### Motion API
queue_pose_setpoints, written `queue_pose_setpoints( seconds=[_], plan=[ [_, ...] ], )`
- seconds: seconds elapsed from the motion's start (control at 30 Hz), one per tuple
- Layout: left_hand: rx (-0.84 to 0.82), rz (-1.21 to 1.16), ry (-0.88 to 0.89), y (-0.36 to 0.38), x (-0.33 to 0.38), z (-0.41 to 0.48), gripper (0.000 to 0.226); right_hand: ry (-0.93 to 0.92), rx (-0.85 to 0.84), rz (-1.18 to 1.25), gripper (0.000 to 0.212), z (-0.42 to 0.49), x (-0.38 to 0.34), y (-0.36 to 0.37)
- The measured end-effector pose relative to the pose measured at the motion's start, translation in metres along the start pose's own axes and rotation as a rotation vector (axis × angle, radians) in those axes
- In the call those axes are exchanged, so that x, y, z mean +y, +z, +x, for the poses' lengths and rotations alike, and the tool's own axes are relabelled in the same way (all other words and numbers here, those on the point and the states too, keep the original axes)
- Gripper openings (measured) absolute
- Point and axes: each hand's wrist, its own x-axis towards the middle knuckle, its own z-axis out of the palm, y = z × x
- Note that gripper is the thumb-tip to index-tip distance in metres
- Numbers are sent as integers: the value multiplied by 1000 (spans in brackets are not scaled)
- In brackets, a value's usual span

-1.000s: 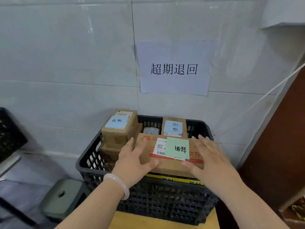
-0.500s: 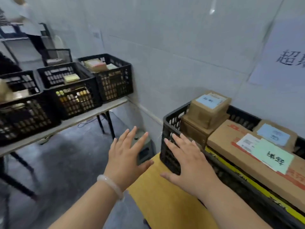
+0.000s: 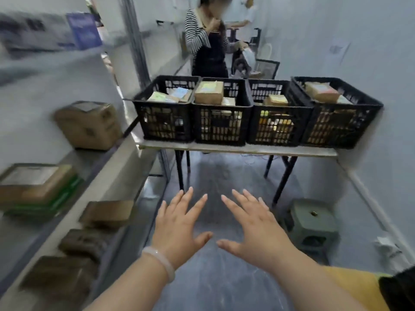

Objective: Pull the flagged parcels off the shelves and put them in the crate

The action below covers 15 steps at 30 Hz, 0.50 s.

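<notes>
My left hand (image 3: 179,225) and my right hand (image 3: 253,227) hover side by side over the grey floor, fingers spread, holding nothing. On the left stand white shelves (image 3: 116,167) with brown cardboard parcels: one boxy parcel (image 3: 89,125) on an upper level, a flat stack (image 3: 38,187) below it, and a flat box (image 3: 107,213) lower still. The view is blurred, so I cannot tell which parcels carry flags. A black corner of the crate (image 3: 402,288) on its yellow surface shows at the bottom right edge.
Ahead, several black crates (image 3: 222,129) holding parcels sit in a row on a folding table (image 3: 247,150). A person in a striped top (image 3: 208,46) stands behind them. A green stool (image 3: 314,223) stands on the floor at right, near the white wall.
The view has swung left from the parcel-filled crate to the aisle and shelves. Both hands left the large box in the crate and now hang empty over the floor.
</notes>
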Motion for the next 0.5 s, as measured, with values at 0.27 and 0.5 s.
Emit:
queue_pose_setpoints(
  seconds=[0.27, 0.5],
  plan=[
    [57, 4, -328, 3, -135, -49, 85, -338, -173, -11, 93, 102, -114, 61],
    [3, -65, -650, 23, -201, -86, 82, -585, -347, -5, 91, 163, -175, 106]
  ],
)
